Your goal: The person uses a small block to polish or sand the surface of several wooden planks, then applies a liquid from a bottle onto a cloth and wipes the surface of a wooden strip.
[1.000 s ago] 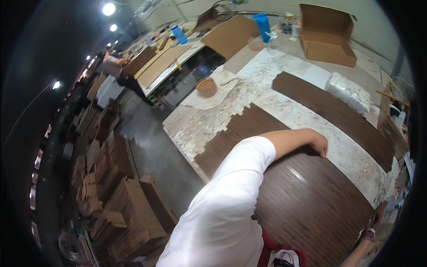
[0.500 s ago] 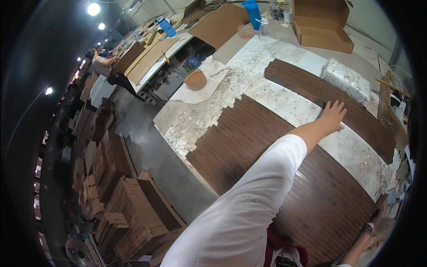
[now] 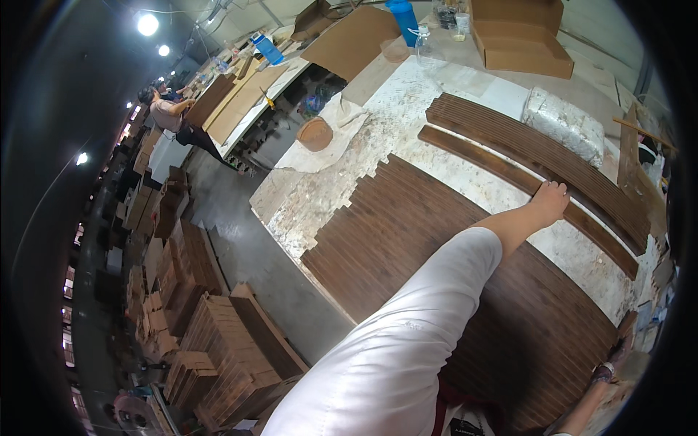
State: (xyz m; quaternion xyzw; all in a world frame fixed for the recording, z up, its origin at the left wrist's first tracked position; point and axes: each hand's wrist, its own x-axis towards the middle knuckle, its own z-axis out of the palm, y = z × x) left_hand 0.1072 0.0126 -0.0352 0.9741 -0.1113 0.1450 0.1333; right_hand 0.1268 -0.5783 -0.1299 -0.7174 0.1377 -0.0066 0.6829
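Note:
A single dark-brown wooden strip (image 3: 480,158) lies apart from a row of similar strips (image 3: 502,132) on the whitish, stained tabletop (image 3: 443,163). Curled over the middle of that single strip, my left hand (image 3: 550,201) grips it with bent fingers. Below my forearm spreads a wide panel of strips (image 3: 407,218) laid side by side, with a stepped left end. At the panel's right end is my right hand (image 3: 616,357), dark and near the picture's rim; its fingers cannot be made out clearly. A brown piece (image 3: 627,322) sits just beyond it.
A plastic-wrapped bundle (image 3: 563,125) rests behind the strip row, with an open cardboard box (image 3: 523,43) farther back. A round tan container (image 3: 315,134) stands on white cloth at the left. Blue bottles (image 3: 404,22) and stacked boards (image 3: 225,349) are around; a person (image 3: 174,116) works at another table.
My left hand has gone from lying spread on the strip row to gripping one strip, which has come toward me, leaving a gap. My right hand stays about where it was.

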